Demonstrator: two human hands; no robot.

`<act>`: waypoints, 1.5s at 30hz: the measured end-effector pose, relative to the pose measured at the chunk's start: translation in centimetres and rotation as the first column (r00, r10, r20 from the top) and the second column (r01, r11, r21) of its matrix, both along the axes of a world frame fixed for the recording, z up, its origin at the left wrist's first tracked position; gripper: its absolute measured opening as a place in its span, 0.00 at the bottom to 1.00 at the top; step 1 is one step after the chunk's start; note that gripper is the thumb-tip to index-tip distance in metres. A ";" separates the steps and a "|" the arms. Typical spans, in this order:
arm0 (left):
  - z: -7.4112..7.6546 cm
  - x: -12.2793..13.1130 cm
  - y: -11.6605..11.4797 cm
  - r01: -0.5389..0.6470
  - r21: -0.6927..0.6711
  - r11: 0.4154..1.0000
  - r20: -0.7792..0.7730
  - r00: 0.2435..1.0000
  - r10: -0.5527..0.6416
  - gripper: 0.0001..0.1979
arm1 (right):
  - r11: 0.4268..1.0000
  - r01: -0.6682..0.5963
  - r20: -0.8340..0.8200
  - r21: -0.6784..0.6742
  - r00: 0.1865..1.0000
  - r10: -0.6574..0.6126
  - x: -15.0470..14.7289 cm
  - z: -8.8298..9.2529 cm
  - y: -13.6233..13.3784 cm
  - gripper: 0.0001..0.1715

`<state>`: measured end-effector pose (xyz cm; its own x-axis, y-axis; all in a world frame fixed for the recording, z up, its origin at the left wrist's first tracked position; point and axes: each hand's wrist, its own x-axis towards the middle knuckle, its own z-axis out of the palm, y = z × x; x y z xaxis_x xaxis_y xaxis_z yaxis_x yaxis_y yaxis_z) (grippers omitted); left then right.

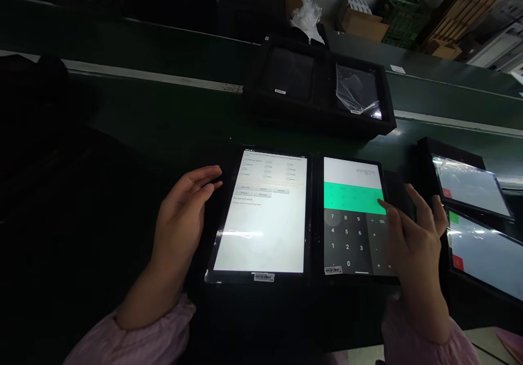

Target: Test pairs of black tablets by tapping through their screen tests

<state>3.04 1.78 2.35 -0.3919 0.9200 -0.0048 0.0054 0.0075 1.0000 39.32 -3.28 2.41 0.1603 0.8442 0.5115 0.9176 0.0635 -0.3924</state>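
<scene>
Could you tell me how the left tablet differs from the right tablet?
The left tablet shows a white checklist; the right tablet shows a calculator keypad. The left tablet has red text, the right tablet a green band. Both lie flat, black-framed, with barcode labels.

Left hand [182,215]: 1
Right hand [414,245]: 1
Pink sleeves [141,343]: 2
Lit tablets [261,229]: 4, two under the hands, two at right
Dark tablets [288,73]: 2
Black trays [327,120]: 1 at the back, with two compartments
Barcode labels [263,277]: 2 showing on the tablets under the hands
Clear plastic sheets [355,90]: 1
White plastic bags [306,19]: 1
Cardboard boxes [362,22]: at least 3
Green crates [404,19]: stacked, count unclear
</scene>
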 end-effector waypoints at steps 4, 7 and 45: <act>0.0 0.0 0.0 0.004 -0.004 1.000 -0.012 1.000 -0.004 0.08 | 0.997 -0.069 0.042 -0.020 0.997 0.070 -0.2 -0.1 0.0 0.19; -0.1 -0.1 0.0 0.008 -0.002 1.000 -0.014 1.000 -0.008 0.08 | 0.995 -0.101 0.067 -0.023 0.992 0.102 -1.2 0.3 0.0 0.19; -0.3 -2.1 -3.0 0.121 0.063 0.991 0.070 0.990 -0.125 0.10 | 0.660 -0.718 0.043 -0.224 0.669 0.742 -12.9 2.6 -3.4 0.16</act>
